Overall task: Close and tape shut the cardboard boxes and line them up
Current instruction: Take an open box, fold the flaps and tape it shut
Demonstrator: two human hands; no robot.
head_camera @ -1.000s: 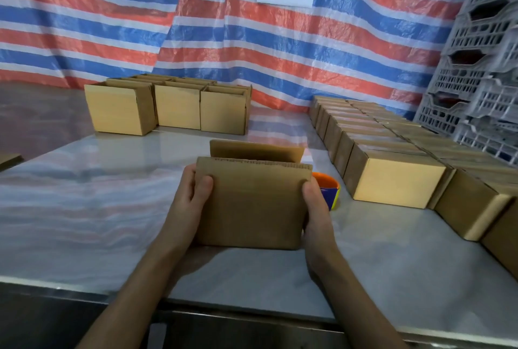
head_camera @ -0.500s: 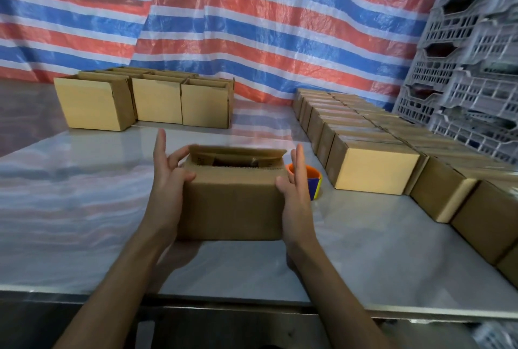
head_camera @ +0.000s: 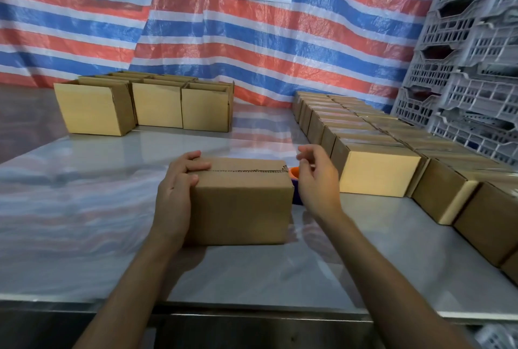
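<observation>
The cardboard box (head_camera: pixel 241 205) sits on the table (head_camera: pixel 84 208) straight in front of me, its top flaps folded down so their edges meet along a seam with no tape on it. My left hand (head_camera: pixel 176 188) wraps the box's left end: the fingers (head_camera: pixel 196 165) curl over the top corner onto the flaps and the thumb lies at the front upper edge. My right hand (head_camera: pixel 316 180) is off the box, just beside its right top corner, fingers loosely bent and holding nothing. An orange and blue tape roll (head_camera: pixel 294 173) peeks out behind the box's right end, below that hand. Closed boxes (head_camera: pixel 378 172) line the table on my right; open boxes (head_camera: pixel 157 107) stand at the far left.
</observation>
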